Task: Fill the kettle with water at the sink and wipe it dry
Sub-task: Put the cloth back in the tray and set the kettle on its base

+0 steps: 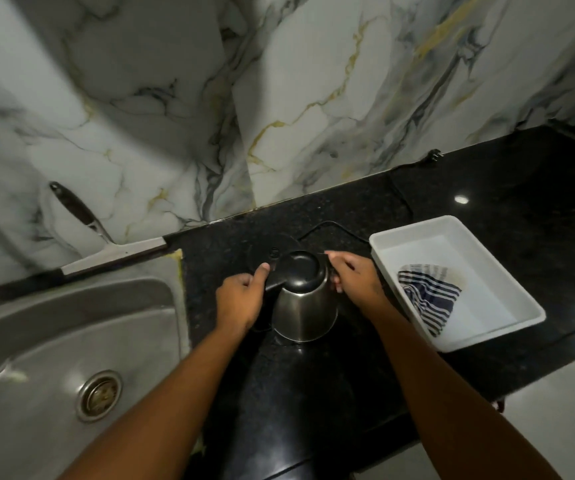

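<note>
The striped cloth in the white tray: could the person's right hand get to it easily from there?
Probably yes. The striped cloth lies uncovered in the open white tray, just beside the right hand, which would first have to release the kettle.

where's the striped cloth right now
In the head view, the striped cloth lies inside the white tray on the black counter, just right of the right hand and kettle.

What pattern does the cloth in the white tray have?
Dark blue and white stripes on the cloth, seen in the head view.
</note>
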